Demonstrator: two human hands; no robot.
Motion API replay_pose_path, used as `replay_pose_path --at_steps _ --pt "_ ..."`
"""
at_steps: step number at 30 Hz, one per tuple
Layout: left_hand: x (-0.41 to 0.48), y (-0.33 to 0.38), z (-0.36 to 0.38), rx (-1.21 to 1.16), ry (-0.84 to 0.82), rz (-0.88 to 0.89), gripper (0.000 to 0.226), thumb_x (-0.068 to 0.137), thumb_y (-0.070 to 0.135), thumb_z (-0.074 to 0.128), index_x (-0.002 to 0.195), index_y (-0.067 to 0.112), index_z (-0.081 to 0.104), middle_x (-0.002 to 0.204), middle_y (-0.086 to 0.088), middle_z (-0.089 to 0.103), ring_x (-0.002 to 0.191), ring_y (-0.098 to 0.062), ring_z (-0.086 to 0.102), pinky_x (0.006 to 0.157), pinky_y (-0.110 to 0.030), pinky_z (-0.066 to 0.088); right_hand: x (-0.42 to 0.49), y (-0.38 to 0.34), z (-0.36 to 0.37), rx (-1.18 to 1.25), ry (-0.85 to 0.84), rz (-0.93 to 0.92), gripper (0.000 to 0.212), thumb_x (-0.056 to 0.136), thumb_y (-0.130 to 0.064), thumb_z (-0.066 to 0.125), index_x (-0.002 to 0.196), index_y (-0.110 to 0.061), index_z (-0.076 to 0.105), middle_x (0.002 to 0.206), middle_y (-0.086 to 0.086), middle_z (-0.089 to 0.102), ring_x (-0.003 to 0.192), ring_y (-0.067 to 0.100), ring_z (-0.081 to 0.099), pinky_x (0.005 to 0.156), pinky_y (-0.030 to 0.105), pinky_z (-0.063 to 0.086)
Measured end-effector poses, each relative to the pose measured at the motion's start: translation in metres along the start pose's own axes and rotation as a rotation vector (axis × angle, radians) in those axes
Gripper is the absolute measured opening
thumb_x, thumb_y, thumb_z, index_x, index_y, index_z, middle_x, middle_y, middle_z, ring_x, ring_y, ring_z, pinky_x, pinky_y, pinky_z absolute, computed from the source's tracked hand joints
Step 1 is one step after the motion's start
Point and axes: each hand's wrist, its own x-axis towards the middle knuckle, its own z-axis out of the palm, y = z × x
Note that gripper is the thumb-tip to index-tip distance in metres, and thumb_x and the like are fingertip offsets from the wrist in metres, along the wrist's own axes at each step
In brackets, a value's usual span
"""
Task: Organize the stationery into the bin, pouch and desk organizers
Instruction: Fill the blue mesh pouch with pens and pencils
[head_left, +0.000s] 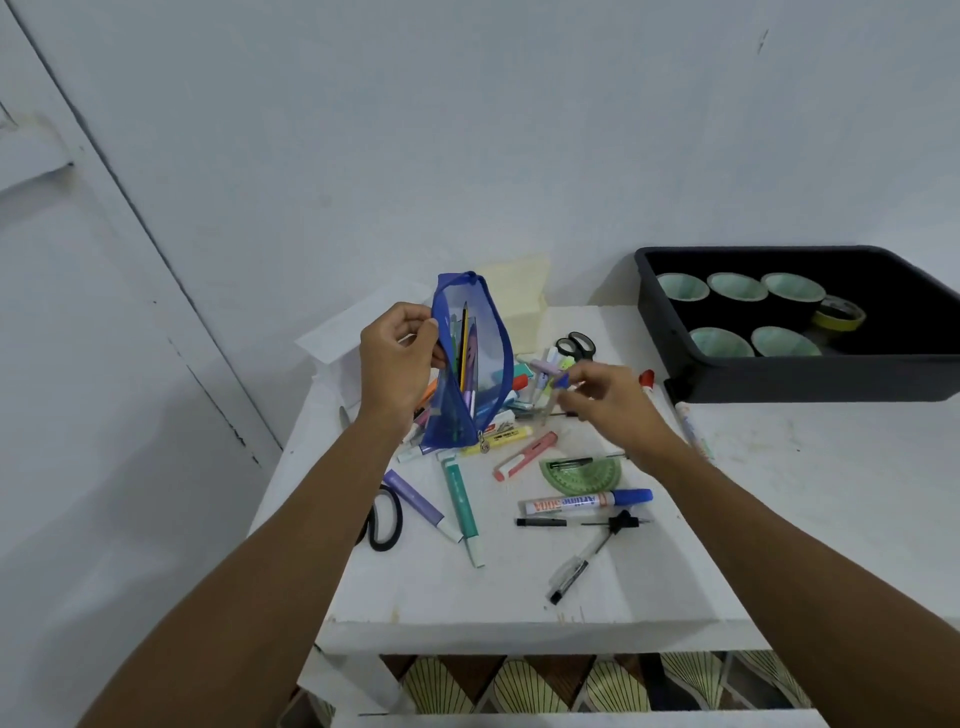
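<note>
Both bare forearms reach forward from the lower corners of the view over the white table (519, 587). The left hand (400, 358) is raised with its back toward the camera. Its thumb and curled fingers pinch the left edge of the blue mesh pouch (493, 358) at the open zip. The pouch stands on end, its mouth gaping in a long slit toward the camera. Its lower end sits down among the loose pens, and the zip pull (484, 444) hangs at the bottom. Pens and pencils stand upright inside, a yellow pencil (464, 338) the plainest of them.

The right hand (608, 400) hovers palm-down just right of the pouch, above a heap of highlighters. Thumb and forefinger pinch a small blue-tipped item (562, 382) — too blurred to name — and the other fingers are loosely curled.

Nearer the camera, these lie loose on the table:
- a blue-capped Artline marker (587, 503)
- a green protractor (584, 475)
- a pink highlighter (524, 456)
- a teal highlighter (460, 501)
- a purple highlighter (415, 499)
- a clear pen (571, 571)
- black scissors (384, 525), partly under the left forearm

A second pair of scissors (576, 345) lies beyond the right hand's fingers. The black bin (779, 379) sits at the back right, well apart from both hands. It holds five black tape rolls (680, 288) and a yellow tape roll (839, 314).
</note>
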Motion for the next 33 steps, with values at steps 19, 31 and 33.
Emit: replay_pose_path --at_steps 19,31,33 --pt "-0.031 0.021 0.029 -0.008 0.06 0.006 0.018 0.09 0.003 0.056 0.08 0.015 0.064 0.073 -0.008 0.067 0.057 -0.019 0.06 0.059 -0.037 0.057 0.004 -0.034 -0.021 -0.174 0.09 -0.131 0.007 0.091 -0.012 0.063 0.087 -0.014 0.069 0.076 -0.004 0.07 0.063 0.008 0.066 0.064 0.019 0.054" --pt "-0.063 0.023 0.024 0.025 0.097 -0.036 0.015 0.09 0.004 0.055 0.082 0.014 0.064 0.07 -0.006 0.067 0.058 -0.022 0.06 0.054 -0.033 0.054 -0.02 0.014 -0.021 -0.955 -0.516 -0.188 0.033 0.08 -0.037 0.068 0.105 -0.015 0.073 0.103 0.004 0.064 0.09 0.019 0.058 0.079 0.036 0.053" --pt "-0.066 0.024 0.022 0.031 0.096 -0.034 0.014 0.09 0.005 0.054 0.084 0.013 0.063 0.071 -0.006 0.066 0.058 -0.021 0.06 0.055 -0.033 0.053 -0.018 0.017 -0.021 -0.977 -0.525 -0.174 0.04 0.077 -0.039 0.071 0.109 -0.015 0.07 0.108 0.005 0.057 0.094 0.019 0.054 0.082 0.035 0.052"
